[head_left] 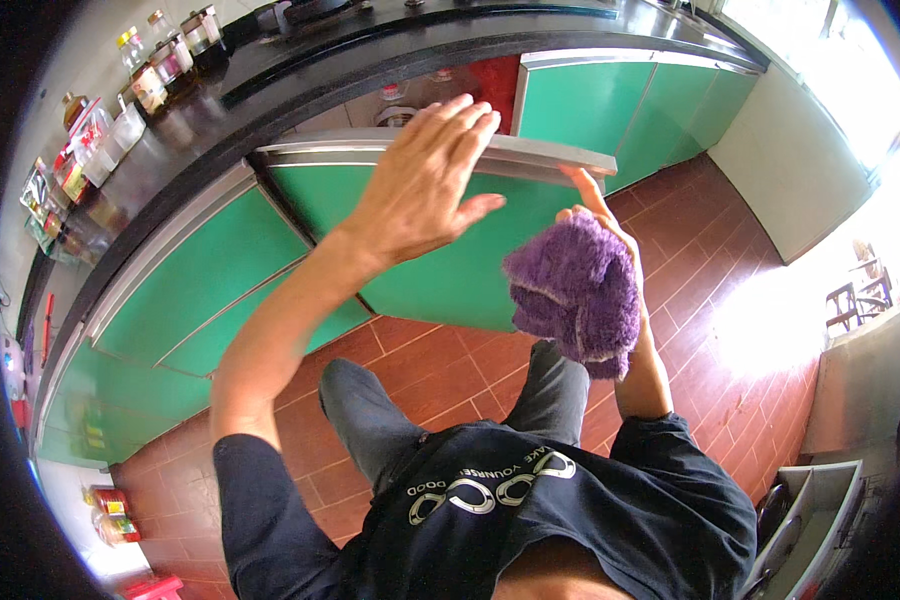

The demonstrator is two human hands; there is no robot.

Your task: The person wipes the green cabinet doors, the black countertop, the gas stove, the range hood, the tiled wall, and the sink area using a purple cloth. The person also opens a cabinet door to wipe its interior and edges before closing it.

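A green cabinet door (420, 262) with a metal edge strip (547, 154) stands swung outward in front of me. My left hand (427, 180) is over the strip, palm down, fingers stretched out and thumb apart, holding nothing. I cannot tell whether it touches the strip. In my right hand (607, 217) is a folded, fluffy purple cloth (574, 289), which hides most of the palm. The index finger of that hand points up to the door's free corner and seems to touch it.
Behind the door, the cabinet holds red-capped containers (391, 91). The black countertop (330, 75) curves above, with bottles (144, 75) and packets (75, 161) at left. More green cabinet doors (195, 262) flank the swung one. My knees (371, 420) are bent over brown tiles (420, 360). A rack (810, 517) stands lower right.
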